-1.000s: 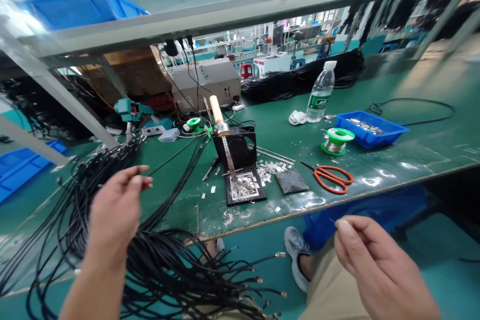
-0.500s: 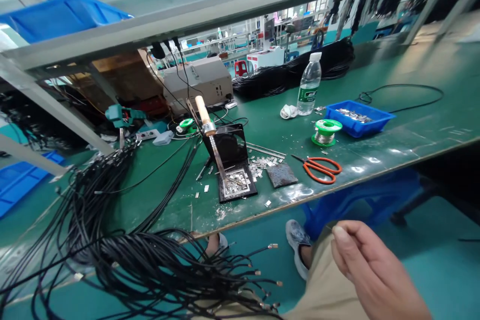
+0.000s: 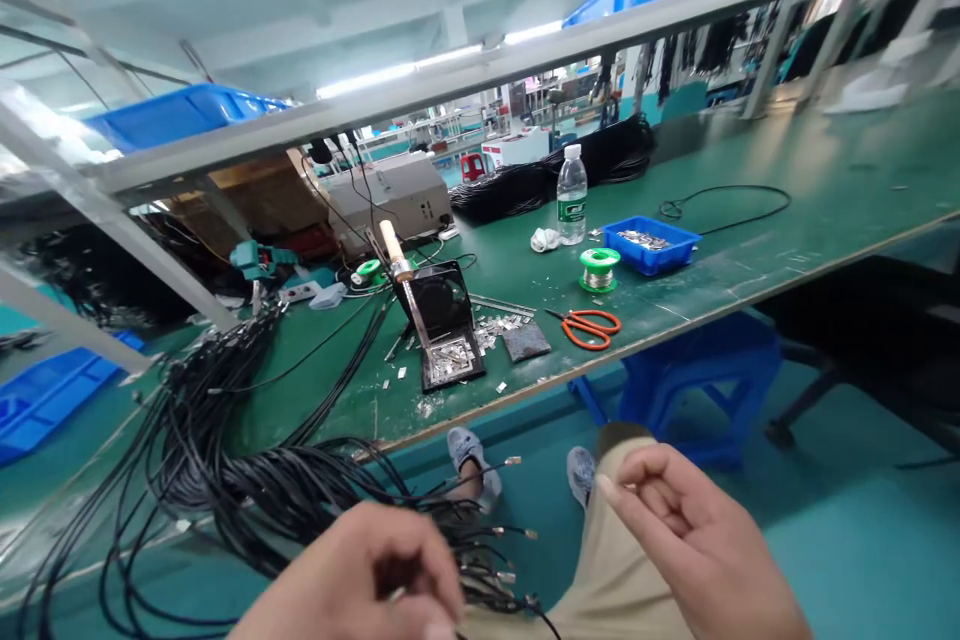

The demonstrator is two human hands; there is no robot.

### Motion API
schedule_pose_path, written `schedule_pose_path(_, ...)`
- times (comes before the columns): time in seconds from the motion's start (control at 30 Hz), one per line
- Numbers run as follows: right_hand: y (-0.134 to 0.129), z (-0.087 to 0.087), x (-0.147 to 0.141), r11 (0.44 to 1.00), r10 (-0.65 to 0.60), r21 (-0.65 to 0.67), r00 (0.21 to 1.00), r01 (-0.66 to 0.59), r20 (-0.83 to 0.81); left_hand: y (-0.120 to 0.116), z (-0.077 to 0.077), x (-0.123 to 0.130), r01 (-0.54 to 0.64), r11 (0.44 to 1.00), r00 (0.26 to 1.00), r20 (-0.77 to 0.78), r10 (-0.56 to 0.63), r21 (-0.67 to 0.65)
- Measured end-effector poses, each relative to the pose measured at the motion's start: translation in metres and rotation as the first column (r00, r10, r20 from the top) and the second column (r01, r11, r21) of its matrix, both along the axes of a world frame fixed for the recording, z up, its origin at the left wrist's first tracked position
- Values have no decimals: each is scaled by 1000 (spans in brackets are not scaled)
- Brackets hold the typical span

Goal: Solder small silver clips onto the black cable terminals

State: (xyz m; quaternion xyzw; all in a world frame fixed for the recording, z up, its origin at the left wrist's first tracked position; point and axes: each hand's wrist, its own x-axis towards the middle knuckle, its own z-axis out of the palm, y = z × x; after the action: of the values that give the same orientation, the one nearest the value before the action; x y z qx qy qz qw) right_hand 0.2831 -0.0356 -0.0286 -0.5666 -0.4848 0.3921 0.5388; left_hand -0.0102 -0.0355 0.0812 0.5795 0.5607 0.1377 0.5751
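My left hand (image 3: 367, 575), slightly smeared by motion, is curled above a thick bundle of black cables (image 3: 255, 480). What its fingers hold, if anything, is hidden. Over my right thigh, my right hand (image 3: 690, 545) is loosely closed, thumb and forefinger close together, and nothing shows in it. Cable ends with small metal tips (image 3: 512, 461) stick out between the two hands. On the green bench (image 3: 330, 375), a wooden-handled soldering iron (image 3: 394, 250) leans on a black fan (image 3: 439, 295), its tip over a small tray of metal pieces (image 3: 454, 360).
Orange-handled scissors (image 3: 591, 328), a dark square pad (image 3: 526, 342), a solder spool (image 3: 599, 270), a water bottle (image 3: 572, 200) and a blue bin of metal parts (image 3: 652, 245) are on the bench. A blue stool (image 3: 690, 380) stands beneath; a shelf rail (image 3: 480, 80) crosses above.
My left hand has come into view from below. My right hand has moved slightly left, its thumb and forefinger looser. The head view has shifted right and up.
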Motion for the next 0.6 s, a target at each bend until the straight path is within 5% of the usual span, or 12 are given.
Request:
schedule_pose_path(0.13, -11, 17, -8, 996, 86, -39, 994, -83, 64, 13, -26, 35, -8, 997, 961, 276, 30, -78)
schedule_pose_path(0.3, -22, 33, -24, 990, 135, -49, 982, -130, 131, 4, -38, 35, -136, 990, 951, 285, 122, 28)
schedule_pose_path(0.6, -18, 29, -56, 940, 338, -109, 923, -322, 182, -4, -38, 34, -301, 947, 921, 291, 259, 112)
